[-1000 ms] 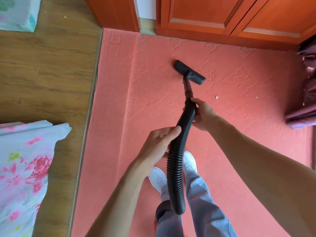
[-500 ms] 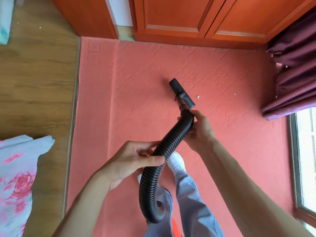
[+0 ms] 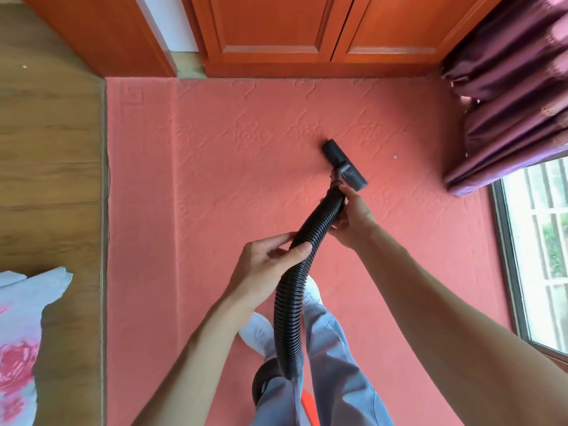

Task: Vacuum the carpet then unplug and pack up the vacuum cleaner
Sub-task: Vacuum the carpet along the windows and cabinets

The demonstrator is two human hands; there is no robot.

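Observation:
A black ribbed vacuum hose (image 3: 290,305) rises from between my legs to a flat black nozzle head (image 3: 344,164) lying on the salmon-red embossed carpet (image 3: 215,179). My right hand (image 3: 353,219) grips the hose's far end just behind the nozzle. My left hand (image 3: 267,262) holds the hose lower down, thumb over the top. A small pale crumb (image 3: 395,156) lies on the carpet right of the nozzle. A sliver of the orange vacuum body (image 3: 307,408) shows behind my legs; the rest is hidden.
Orange wooden cabinet doors (image 3: 276,32) line the carpet's far edge. Purple curtains (image 3: 507,96) hang at the right above a window (image 3: 538,256). Wooden floor (image 3: 49,164) lies left of the carpet, with floral bedding (image 3: 21,333) at the lower left.
The nozzle has swept right and nearer across the carpet, past one crumb that no longer shows. Both hands followed, and my view turned right toward the curtains and window.

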